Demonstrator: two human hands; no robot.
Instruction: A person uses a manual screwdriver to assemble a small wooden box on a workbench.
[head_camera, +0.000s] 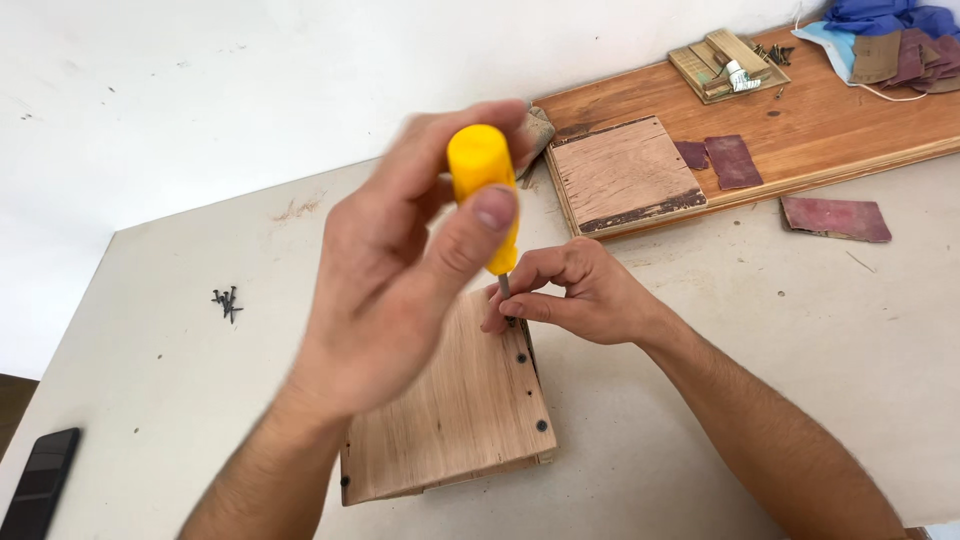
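Two bare hands are seen over a pale tabletop (150, 330). A yellow screwdriver (487, 190) is held by the left hand (400, 270), and its grip is pressed together around the fat yellow handle, with the thumb laid along the side. The screwdriver is stood almost straight up, with the handle at the top and the thin metal tip pointing down.

A small screw is pinched at the tip by the right hand (575, 295). The fingers are closed tight there, so the screw itself is mostly hidden. The tip is set right between those fingers, at the far edge of a little wooden box (460, 410). So the box is found just below the left hand's grip, and the right hand is the nearer one to the spot where tip and wood meet.

The box is laid flat in the middle of the tabletop. Three dark screw heads are seen along its right edge, and one more near the lower left corner.

A few loose screws (227, 302) are left on the tabletop, well apart to the left. A black phone (40, 480) is seen at the lower left corner. A long wooden board (830, 120) is laid at the back, with a square wooden piece (625, 172) on it and scraps of reddish sandpaper (835, 217) beside it.
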